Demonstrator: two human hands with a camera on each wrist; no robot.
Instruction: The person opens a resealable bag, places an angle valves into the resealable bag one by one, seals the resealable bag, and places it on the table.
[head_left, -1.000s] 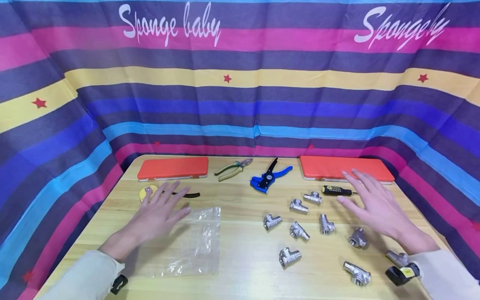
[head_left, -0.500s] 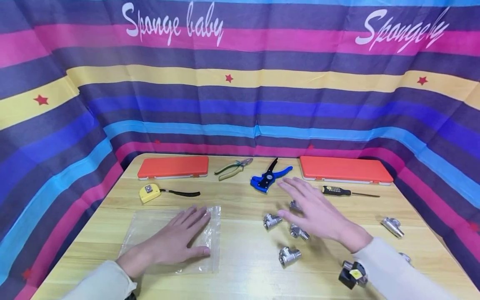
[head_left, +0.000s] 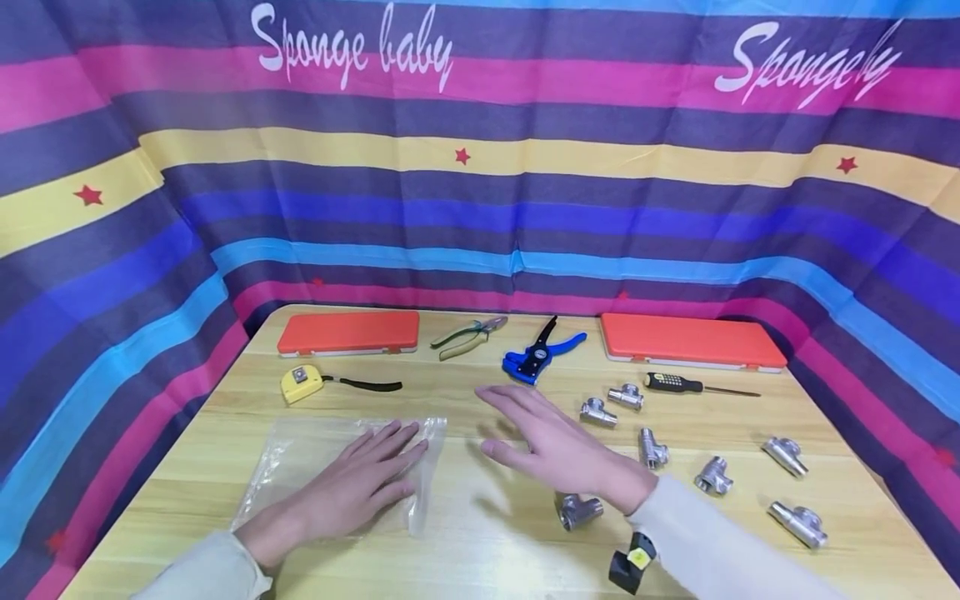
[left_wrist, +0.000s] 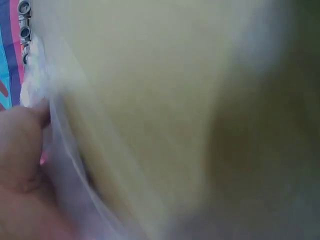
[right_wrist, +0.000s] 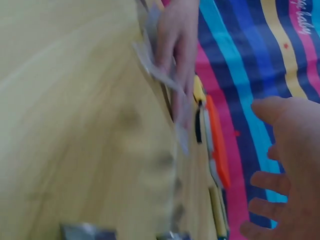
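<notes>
A clear plastic zip bag [head_left: 292,450] lies on the left of the wooden table, and my left hand [head_left: 348,492] rests on it with its fingers stretched out. The right wrist view shows the bag's edge [right_wrist: 157,72] raised against that hand. To the right of the bag, my right hand [head_left: 562,454] is above the table, fingers extended and thumb apart, holding nothing. Several metal pipe tees [head_left: 652,448] lie scattered on the right side; one tee [head_left: 577,511] is partly hidden by the right hand and wrist.
Along the back lie two red cases [head_left: 348,332], pliers [head_left: 471,337] and a blue wire stripper [head_left: 536,358]. A yellow tape measure [head_left: 302,383] is at left, a screwdriver [head_left: 675,382] at right. A striped cloth [head_left: 480,217] encloses the table.
My right hand has swept left from over the screwdriver, past the tees, towards the bag. My left hand has come down onto the bag, whose right edge has shifted and buckled.
</notes>
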